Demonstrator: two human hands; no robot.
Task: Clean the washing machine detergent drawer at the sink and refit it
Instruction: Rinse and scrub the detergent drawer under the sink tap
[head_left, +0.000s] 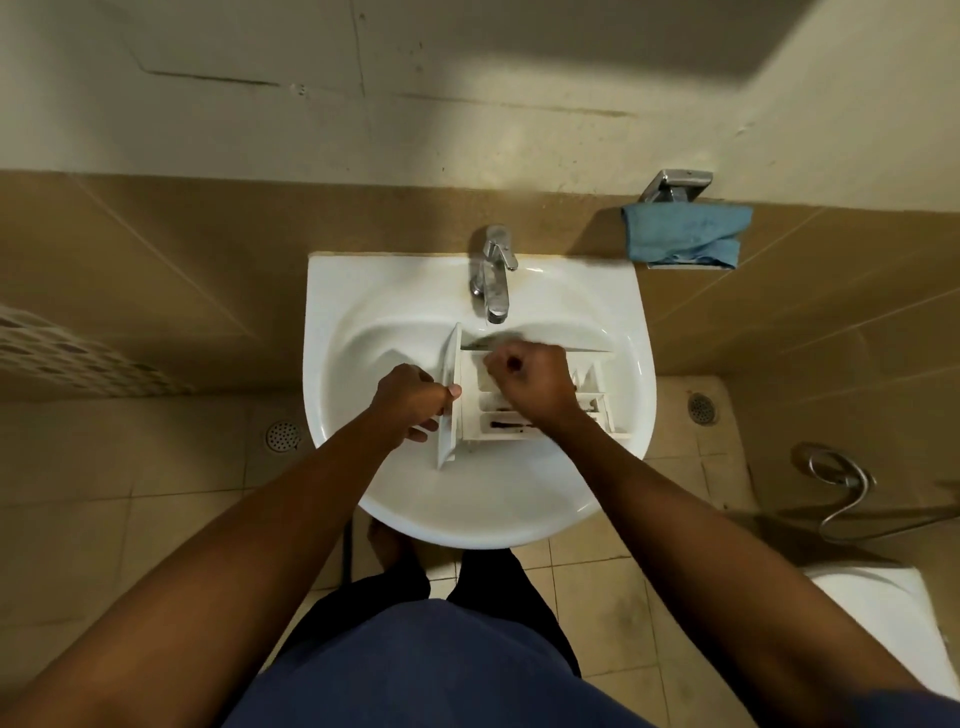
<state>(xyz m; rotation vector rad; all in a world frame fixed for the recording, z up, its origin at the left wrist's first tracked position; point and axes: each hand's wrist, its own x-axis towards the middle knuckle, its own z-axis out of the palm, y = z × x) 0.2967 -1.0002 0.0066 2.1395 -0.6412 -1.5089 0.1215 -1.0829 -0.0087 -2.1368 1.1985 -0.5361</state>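
The white detergent drawer (498, 415) lies in the white sink (363, 291), below the tap (493, 275), with its front panel standing on edge at the left. Dark grime shows in its near compartment. My left hand (410, 402) grips that front panel, thumb over its edge. My right hand (530, 382) is curled in a fist over the drawer's back compartments and holds a thin tool (480, 342), which is too blurred to name. No water is visibly running from the tap.
A blue cloth (685, 234) hangs on a wall holder to the right of the sink. A white perforated basket (62, 348) is at the left. Floor drains (283, 435) lie on both sides, with a metal spray hose (836, 467) and a white fixture (883, 623) at the right.
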